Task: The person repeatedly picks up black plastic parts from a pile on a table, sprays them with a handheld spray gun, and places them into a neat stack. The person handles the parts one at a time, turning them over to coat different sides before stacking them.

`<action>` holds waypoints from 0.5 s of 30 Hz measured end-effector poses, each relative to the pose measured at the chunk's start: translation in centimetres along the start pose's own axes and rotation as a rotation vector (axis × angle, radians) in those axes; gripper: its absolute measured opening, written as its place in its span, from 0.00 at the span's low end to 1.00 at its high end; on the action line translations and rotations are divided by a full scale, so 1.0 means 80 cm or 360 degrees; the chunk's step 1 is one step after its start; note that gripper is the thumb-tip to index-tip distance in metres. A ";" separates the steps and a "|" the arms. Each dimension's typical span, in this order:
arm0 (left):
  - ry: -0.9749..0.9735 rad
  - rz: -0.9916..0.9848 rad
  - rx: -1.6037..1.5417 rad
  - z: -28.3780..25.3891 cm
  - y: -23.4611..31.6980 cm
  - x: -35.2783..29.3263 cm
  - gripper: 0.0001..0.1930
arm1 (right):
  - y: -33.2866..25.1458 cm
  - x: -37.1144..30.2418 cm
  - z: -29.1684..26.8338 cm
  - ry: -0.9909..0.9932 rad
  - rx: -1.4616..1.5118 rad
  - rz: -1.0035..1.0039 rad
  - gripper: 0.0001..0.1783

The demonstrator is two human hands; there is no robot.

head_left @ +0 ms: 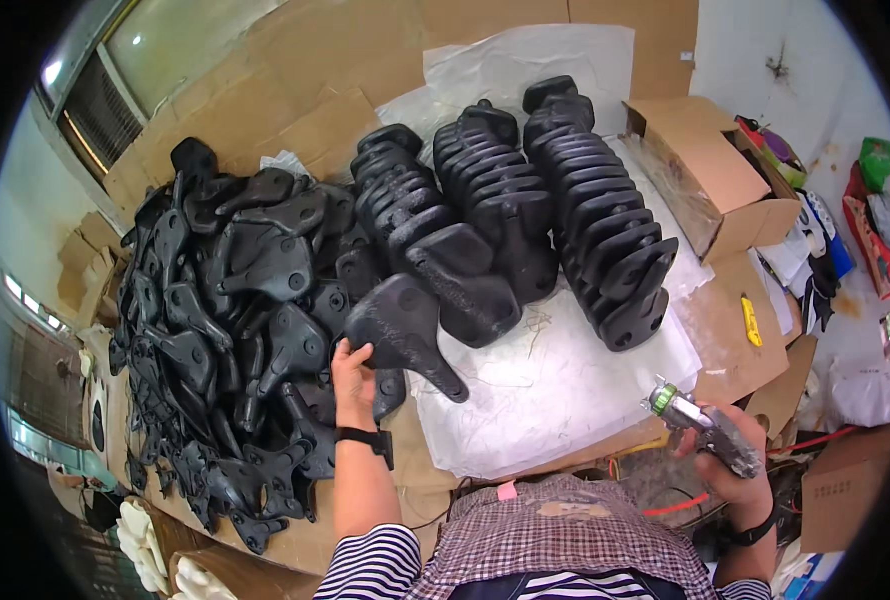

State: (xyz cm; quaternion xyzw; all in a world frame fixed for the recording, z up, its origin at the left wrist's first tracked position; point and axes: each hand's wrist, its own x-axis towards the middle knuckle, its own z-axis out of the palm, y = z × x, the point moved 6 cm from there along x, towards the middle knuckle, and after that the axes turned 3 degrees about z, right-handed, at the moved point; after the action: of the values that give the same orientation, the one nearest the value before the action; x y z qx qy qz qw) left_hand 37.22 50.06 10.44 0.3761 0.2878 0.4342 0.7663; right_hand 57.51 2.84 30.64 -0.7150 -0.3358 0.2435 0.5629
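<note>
My left hand pinches the edge of a black moulded part, broad at one end and tapering to a narrow tail. The tail points toward me over the white sheet. In my right hand is a silver hand tool with a green ring near its nose; the nose points up and left. Just beyond the held part, another black part leans at the front of the stacked rows. A large heap of similar loose parts lies to the left.
Three rows of stacked black parts stand on the sheet. At right are a yellow utility knife and an opened cardboard box. A red hose runs near my right arm. Cardboard lines the back.
</note>
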 end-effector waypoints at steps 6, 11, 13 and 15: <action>-0.0369 -0.0150 0.0098 0.053 -0.137 0.074 0.19 | 0.040 -0.012 -0.016 0.0079 -0.0318 0.0339 0.28; -0.0323 -0.0082 0.0872 0.104 -0.146 0.070 0.22 | -0.004 -0.007 -0.022 0.0476 0.0169 -0.0015 0.30; -0.0352 -0.0148 0.0940 0.120 -0.134 0.056 0.23 | -0.007 -0.011 -0.026 0.0436 0.0052 -0.0132 0.30; -0.0452 -0.0185 0.0851 0.109 -0.131 0.049 0.22 | 0.000 -0.018 -0.021 0.0433 0.0052 -0.0022 0.30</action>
State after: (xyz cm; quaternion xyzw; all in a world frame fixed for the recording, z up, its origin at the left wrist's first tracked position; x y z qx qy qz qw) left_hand 50.38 47.11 6.13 0.6043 0.3030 0.2417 0.6961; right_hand 57.77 0.69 31.03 -0.7297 -0.2572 0.1457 0.6165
